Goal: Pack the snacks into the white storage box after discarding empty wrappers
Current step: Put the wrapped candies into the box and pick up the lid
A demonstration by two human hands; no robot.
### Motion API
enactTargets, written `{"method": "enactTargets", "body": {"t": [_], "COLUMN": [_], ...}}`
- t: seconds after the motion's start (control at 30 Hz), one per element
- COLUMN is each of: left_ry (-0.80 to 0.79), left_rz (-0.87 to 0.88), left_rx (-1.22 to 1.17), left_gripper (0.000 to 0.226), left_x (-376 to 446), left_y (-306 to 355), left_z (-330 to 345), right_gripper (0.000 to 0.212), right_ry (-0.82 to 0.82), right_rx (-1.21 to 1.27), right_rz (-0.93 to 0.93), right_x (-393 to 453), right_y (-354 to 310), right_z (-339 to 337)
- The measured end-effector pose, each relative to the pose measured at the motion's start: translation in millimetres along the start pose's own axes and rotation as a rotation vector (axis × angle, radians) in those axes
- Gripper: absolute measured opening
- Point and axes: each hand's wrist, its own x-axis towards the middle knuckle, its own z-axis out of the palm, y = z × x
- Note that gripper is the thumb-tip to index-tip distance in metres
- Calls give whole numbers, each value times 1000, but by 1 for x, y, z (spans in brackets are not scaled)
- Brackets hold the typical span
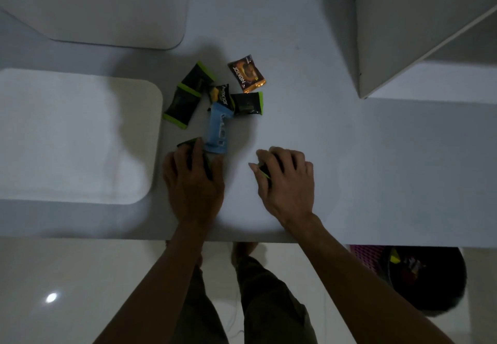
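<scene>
The left hand [194, 179] presses flat on a black-green snack pack [188, 143]. The right hand [285, 179] curls around another black-green pack [265, 173]. Farther off, more snacks [220, 101] lie beside the white box [80, 139].

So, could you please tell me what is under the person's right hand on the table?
Under the right hand lies a dark packet with a green edge; only a sliver shows by the fingers. The rest is covered, so full or empty cannot be told.
</scene>
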Motion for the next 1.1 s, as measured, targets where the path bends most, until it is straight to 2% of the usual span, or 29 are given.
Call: {"method": "enactTargets", "body": {"t": [0.13,0.5,0.73,0.9,1.1], "left_ry": [23,207,96,24,119], "left_rz": [-16,160,77,-70,-152], "left_rx": [-40,54,-127,-251,-342], "left_gripper": [43,34,36,34,32], "left_x": [0,-3,3,3,32], "left_y": [0,-2,-7,-4,17], "left_z": [1,2,-10,-27,-77], "right_gripper": [37,44,43,47,50], "right_ry": [44,169,8,-62,-93], "right_rx": [-13,-16,151,238,224], "right_rz": [-13,75,183,288,348], "right_x": [-2,9,4,1,36], "right_y": [2,-6,-23,-41,-58], "right_z": [7,10,-12,-39,-76]}}
